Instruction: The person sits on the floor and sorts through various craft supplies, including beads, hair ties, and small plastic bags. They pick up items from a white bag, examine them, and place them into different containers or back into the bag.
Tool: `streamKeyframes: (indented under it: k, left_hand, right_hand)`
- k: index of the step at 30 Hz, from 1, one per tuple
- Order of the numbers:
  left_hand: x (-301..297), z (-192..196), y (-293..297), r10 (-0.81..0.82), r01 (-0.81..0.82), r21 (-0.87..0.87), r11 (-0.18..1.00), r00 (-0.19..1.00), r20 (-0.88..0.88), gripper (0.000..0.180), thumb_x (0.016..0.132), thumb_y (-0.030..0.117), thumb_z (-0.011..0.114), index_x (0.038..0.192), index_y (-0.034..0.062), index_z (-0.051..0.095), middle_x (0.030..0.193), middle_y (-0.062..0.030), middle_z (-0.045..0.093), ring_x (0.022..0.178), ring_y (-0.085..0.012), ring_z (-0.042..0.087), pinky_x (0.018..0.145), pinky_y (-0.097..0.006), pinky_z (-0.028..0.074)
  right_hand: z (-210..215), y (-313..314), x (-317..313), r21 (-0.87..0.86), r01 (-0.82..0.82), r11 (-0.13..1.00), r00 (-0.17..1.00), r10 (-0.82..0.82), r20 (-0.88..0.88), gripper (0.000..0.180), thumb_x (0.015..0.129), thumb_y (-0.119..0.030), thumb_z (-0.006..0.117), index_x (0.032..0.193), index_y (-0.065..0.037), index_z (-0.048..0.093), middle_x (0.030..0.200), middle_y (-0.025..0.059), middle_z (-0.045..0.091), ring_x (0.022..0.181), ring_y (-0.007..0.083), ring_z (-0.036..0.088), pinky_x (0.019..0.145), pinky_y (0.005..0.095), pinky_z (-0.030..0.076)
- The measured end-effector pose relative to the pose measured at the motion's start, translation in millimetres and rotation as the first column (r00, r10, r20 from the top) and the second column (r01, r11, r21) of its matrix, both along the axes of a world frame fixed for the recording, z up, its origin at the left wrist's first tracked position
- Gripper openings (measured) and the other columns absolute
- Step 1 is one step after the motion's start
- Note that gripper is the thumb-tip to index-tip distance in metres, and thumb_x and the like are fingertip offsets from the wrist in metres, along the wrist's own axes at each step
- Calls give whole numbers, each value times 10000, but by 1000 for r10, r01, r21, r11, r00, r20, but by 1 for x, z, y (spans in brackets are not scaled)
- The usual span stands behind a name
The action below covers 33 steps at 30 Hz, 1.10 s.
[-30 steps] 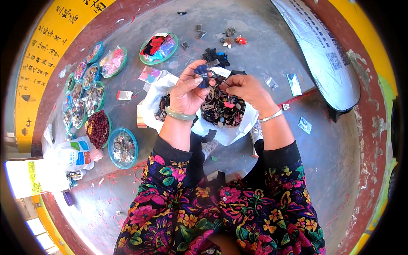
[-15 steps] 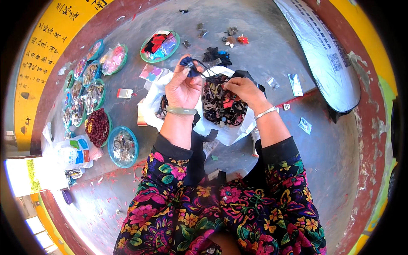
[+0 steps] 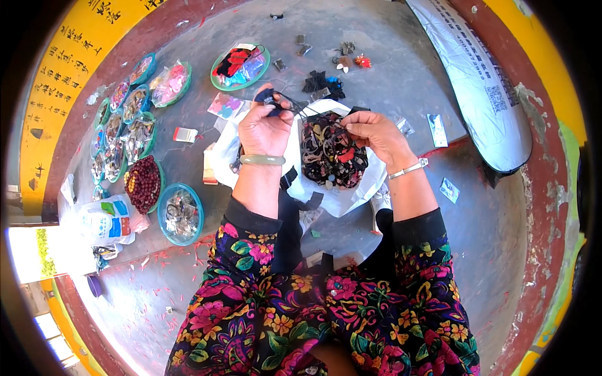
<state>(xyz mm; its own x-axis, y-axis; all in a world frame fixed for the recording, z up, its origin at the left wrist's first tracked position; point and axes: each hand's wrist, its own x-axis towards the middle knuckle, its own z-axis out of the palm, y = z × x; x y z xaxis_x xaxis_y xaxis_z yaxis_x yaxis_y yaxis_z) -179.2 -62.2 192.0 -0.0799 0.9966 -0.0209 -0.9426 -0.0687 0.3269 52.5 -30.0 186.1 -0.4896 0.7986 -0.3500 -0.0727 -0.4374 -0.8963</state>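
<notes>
My left hand [image 3: 263, 133] is closed on a small dark blue bundle [image 3: 267, 99], held above the left side of an open white bag [image 3: 348, 202]. Thin black cords [image 3: 300, 105] run from the bundle toward my right hand. Inside the bag lies a tangled heap of black cords and trinkets [image 3: 329, 156], with a few red and tan pieces among them. At the bag's right rim, my right hand [image 3: 381, 139] has thumb and fingertips pinched together over the heap. A dark strand seems to be between them, though the fingertips partly hide it.
Several small baskets of packaged trinkets [image 3: 139, 135] stand at the left, near dark red beads [image 3: 143, 183] and a blue basket [image 3: 180, 238]. Beyond the bag are a green tray [image 3: 260, 78] and black cords [image 3: 323, 84]. A silver cover [image 3: 483, 94] lies at far right.
My right hand has shifted right and slightly away from my left hand. The left hand, still closed on the blue bundle, has moved a little left. The view has tilted slightly.
</notes>
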Motion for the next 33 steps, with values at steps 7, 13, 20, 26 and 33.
streamKeyframes:
  k: [7, 13, 20, 26, 33]
  left_hand:
    - [26, 3, 1, -165, 42, -221, 974, 801, -576, 244, 737, 20, 625, 969, 36, 552, 680, -9, 505, 499, -84, 454, 443, -196, 352]
    - [40, 2, -2, -414, 271, -315, 910, 534, -737, 182, 748, 46, 653, 913, 44, 578, 722, 8, 553, 461, -29, 420, 407, -158, 311]
    - [49, -6, -2, -450, 288, -346, 893, 560, -696, 127, 755, 34, 632, 875, 40, 589, 752, -5, 573, 531, -66, 483, 485, -174, 378]
    - [46, -5, 0, -366, 186, -334, 924, 683, -632, 83, 762, 20, 609, 842, 38, 600, 711, -12, 562, 573, -87, 503, 521, -193, 406]
    - [43, -3, 1, -298, 161, -276, 948, 756, -584, 91, 767, 19, 608, 855, 40, 599, 709, -26, 568, 587, -87, 510, 527, -192, 417]
  right_hand:
    - [10, -4, -1, 122, 83, 989, 996, -79, -42, 98, 796, -53, 585, 874, -25, 637, 775, 5, 619, 669, 66, 549, 599, 194, 417]
    - [22, -11, -3, 173, 134, 976, 991, -137, 3, 119, 790, -27, 577, 883, 22, 633, 796, 26, 627, 703, 82, 563, 664, 207, 447]
    - [24, -13, -4, 202, 132, 970, 991, -134, -6, 113, 783, -40, 590, 868, 18, 638, 767, 14, 613, 691, 74, 541, 645, 198, 431]
    - [8, -7, 1, 165, 76, 983, 994, -88, 70, 121, 767, -43, 605, 875, 11, 615, 770, 9, 592, 701, 74, 534, 621, 211, 423]
    - [9, -8, 1, 137, 83, 987, 991, -96, 93, 126, 739, -36, 632, 851, 21, 620, 775, 29, 594, 710, 99, 545, 641, 219, 430]
